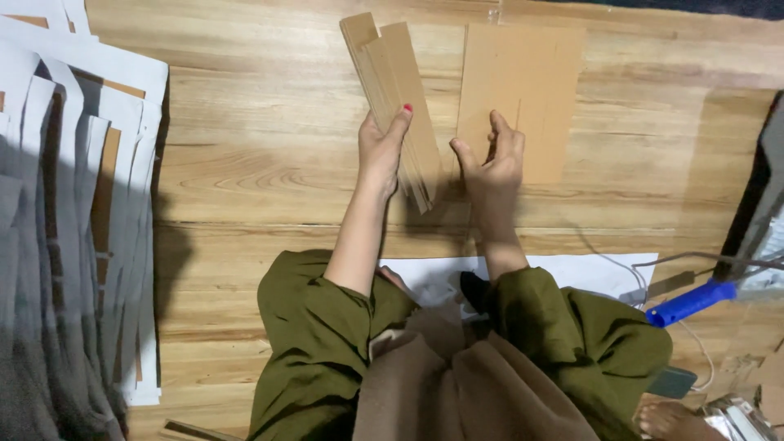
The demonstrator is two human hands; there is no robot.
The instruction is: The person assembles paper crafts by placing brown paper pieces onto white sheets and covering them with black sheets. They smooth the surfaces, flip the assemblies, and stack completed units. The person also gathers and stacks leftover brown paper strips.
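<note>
Item: stack of narrow cardboard strips (398, 98), brown, held on edge and slanting away over the wooden floor (245, 163); the left hand (380, 151) was clamped on its lower end, thumb on one face and fingers behind. Item: flat cardboard sheet (516, 90), brown, lying on the floor just right of the stack; the right hand (492, 167) rested at its near edge with fingers bent and apart, seemingly pressing on the sheet rather than gripping it, though the contact was hard to make out. Step in hand, as judged: squaring up the gathered strips beside the sheet. The next move would call for a firm pinch so the strips do not fan out, and a steady hold on the sheet. Adjacent stock: white paper strips (73, 204) laid in overlapping rows at the left; white paper sheet (572, 273) near the knees; blue-handled tool (690, 302) with a cord at the right.
</note>
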